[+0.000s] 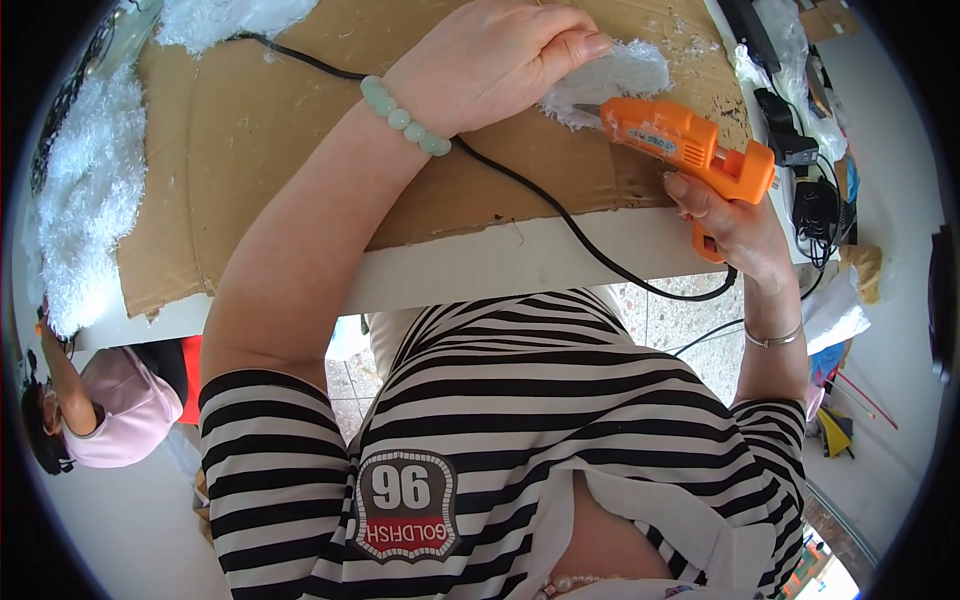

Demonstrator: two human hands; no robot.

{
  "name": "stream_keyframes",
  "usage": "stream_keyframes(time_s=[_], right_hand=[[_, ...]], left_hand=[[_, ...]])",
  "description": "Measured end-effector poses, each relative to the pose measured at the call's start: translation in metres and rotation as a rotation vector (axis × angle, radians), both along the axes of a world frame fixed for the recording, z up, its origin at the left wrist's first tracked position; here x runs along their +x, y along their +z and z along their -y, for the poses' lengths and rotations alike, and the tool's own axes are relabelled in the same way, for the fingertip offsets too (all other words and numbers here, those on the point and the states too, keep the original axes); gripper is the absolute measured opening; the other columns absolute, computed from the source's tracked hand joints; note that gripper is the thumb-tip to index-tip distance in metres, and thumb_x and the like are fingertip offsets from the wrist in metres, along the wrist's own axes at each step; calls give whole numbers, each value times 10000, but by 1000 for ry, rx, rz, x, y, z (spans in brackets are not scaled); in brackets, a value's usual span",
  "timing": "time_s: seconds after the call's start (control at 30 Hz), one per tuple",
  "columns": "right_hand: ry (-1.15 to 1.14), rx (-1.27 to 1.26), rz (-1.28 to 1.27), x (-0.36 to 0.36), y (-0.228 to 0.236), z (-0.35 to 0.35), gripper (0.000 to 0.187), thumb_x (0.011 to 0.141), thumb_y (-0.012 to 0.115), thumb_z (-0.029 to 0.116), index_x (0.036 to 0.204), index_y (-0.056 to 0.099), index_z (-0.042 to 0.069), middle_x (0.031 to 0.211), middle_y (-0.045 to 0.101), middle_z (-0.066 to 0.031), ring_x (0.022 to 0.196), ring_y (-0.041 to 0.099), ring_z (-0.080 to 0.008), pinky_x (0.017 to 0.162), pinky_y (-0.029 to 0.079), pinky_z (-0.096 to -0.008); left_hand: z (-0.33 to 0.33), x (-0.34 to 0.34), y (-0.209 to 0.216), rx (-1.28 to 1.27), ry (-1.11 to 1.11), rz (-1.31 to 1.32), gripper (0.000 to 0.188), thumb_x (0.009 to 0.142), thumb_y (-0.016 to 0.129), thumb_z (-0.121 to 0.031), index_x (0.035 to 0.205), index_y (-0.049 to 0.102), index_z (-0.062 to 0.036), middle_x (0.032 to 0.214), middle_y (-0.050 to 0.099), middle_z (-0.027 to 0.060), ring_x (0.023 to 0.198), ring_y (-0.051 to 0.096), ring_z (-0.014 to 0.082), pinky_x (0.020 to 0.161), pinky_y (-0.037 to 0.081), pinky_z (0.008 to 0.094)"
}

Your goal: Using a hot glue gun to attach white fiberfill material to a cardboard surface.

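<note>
Here's the wearer in a short-sleeved black-and-white horizontally striped knit top (pixel 560 400), the sleeves ending above the elbows and both forearms bare, with a shield-shaped patch in black, white and red (pixel 405 505) sewn low on the front. On the left wrist sits a bracelet of round pale-green beads (pixel 404 118), and round the right wrist a thin silver metal bangle (pixel 772 339). The fingers carry no rings that can be made out.
</note>
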State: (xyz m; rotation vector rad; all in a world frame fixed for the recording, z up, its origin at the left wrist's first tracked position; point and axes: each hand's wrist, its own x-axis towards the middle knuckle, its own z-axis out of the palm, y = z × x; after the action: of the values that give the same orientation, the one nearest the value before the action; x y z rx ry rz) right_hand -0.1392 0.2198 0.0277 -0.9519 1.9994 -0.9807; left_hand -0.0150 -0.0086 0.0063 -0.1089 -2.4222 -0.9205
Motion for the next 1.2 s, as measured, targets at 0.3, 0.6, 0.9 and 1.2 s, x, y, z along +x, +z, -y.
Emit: stream_keyframes(time_s=[0.3,0.6,0.9,1.2], right_hand=[[-4,-22,35,-4,4,-8,262,803,703,243,913,601,28,729,580,-3,680,536,-86,632,432,-235],[35,17,-13,0,6,0,261,808,695,265,905,620,34,771,611,-10,721,550,-88,656,433,-231],[21,-49,-61,6,0,11,220,805,692,212,915,641,28,653,537,51,590,447,-41,530,378,-212],[2,-11,-88,1,3,-1,245,801,695,213,951,633,31,686,552,34,618,479,-54,561,393,-214]], left_hand=[[0,0,0,15,-29,-10,203,903,501,-192,902,574,-3,743,599,140,726,569,316,657,445,385],[2,-1,-1,-3,-23,-33,207,901,505,-193,892,577,1,746,593,152,724,569,324,654,446,387],[1,-2,0,-17,-13,-39,201,895,513,-180,891,581,9,753,597,158,729,573,326,658,449,390],[2,-1,-2,-19,-18,-32,191,891,512,-169,900,583,8,769,604,155,734,569,327,661,448,392]])
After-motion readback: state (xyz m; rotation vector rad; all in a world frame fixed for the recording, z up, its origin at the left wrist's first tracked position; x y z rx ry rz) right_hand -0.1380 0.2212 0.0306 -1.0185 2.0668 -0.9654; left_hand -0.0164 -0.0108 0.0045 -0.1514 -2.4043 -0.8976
